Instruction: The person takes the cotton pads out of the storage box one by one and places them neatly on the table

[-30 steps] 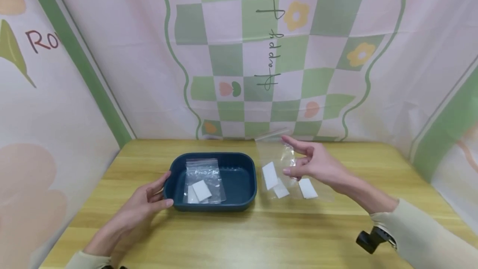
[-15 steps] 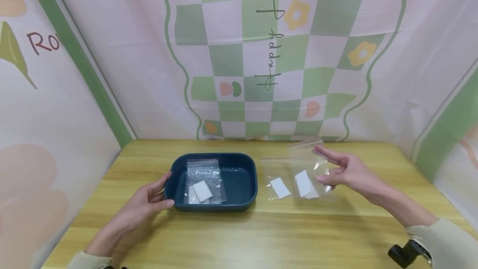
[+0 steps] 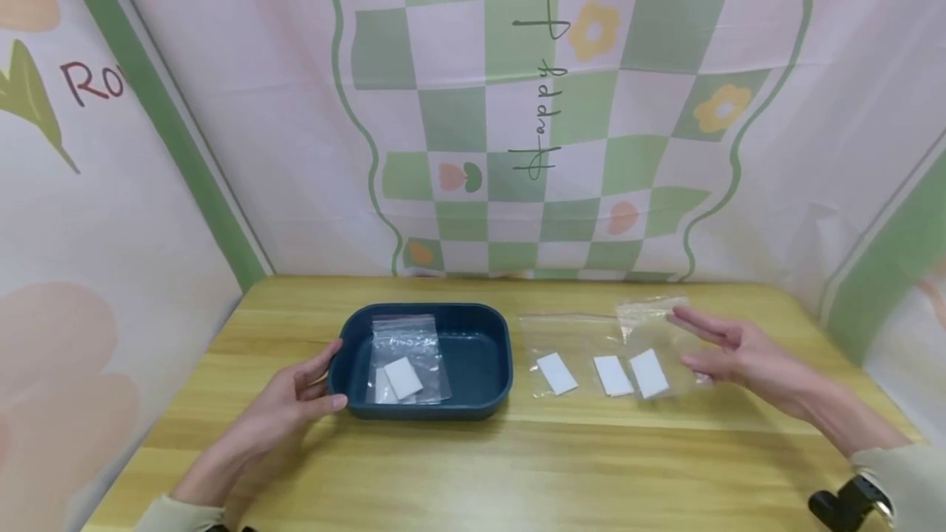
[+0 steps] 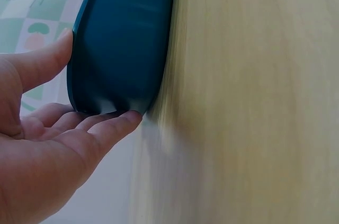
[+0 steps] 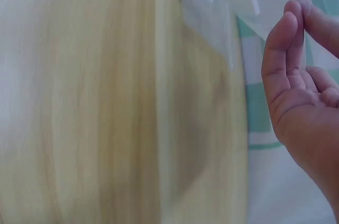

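Observation:
A dark blue plastic tray (image 3: 484,413) sits on the table, a clear zip bag (image 3: 414,335) with white pieces inside it. At the tray's left end my left hand (image 3: 284,401) grips the rim; in the left wrist view, the thumb is at one side of the tray (image 4: 119,38) and the fingers touch its end wall. My right hand (image 3: 754,360) pinches the edge of a clear zip bag (image 3: 654,323) holding a white rectangular piece (image 3: 649,373). In the right wrist view, the thumb and fingertips (image 5: 288,23) come together at the bag.
Right of the tray two white rectangular pieces, a left one (image 3: 557,373) and a right one (image 3: 613,376), lie in clear bags on the wood-grain table (image 3: 473,466). A checked cloth (image 3: 510,212) hangs behind the table's far edge.
My right hand has moved right and lowered its bag toward the table, uncovering the white pieces in the bags left of it. My left hand stays at the tray's end.

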A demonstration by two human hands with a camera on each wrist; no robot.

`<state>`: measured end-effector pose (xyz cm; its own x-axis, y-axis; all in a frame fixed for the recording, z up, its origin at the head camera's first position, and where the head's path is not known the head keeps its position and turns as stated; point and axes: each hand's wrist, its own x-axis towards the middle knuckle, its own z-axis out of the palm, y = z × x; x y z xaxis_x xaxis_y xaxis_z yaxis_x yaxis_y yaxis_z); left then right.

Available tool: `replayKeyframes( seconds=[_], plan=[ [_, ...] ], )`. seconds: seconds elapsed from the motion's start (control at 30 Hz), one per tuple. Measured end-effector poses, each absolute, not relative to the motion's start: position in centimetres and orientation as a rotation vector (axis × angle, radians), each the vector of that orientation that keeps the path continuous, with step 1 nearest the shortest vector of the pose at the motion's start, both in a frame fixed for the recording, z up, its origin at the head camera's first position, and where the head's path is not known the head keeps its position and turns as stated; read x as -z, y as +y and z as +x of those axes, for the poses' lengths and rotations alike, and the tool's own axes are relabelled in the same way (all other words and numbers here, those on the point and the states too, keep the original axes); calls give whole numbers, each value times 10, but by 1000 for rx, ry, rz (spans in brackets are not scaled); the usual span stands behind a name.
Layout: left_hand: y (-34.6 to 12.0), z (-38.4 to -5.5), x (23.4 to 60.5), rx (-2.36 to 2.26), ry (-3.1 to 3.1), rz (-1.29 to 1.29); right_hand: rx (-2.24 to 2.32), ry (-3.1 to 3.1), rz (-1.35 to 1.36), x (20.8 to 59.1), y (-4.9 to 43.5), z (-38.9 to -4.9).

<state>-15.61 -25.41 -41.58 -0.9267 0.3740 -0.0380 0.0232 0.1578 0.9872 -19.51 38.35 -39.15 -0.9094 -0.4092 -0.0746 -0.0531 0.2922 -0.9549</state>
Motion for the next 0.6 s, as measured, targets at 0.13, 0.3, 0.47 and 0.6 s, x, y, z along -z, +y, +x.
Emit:
replayKeyframes(
  seconds=[0.13,0.3,0.47,0.6],
  plan=[
    [-254,-156,415,-1840,2163,385,1686,2166,-408,399,395,-200],
    [-254,-156,414,-1844,2168,387,1557,2254,-341,401,406,-202],
    [-254,-156,414,-1840,2171,389,1277,2477,-388,398,414,-203],
    [-254,-156,415,-1831,2169,379,1211,2530,-430,399,418,-203]
  ],
)
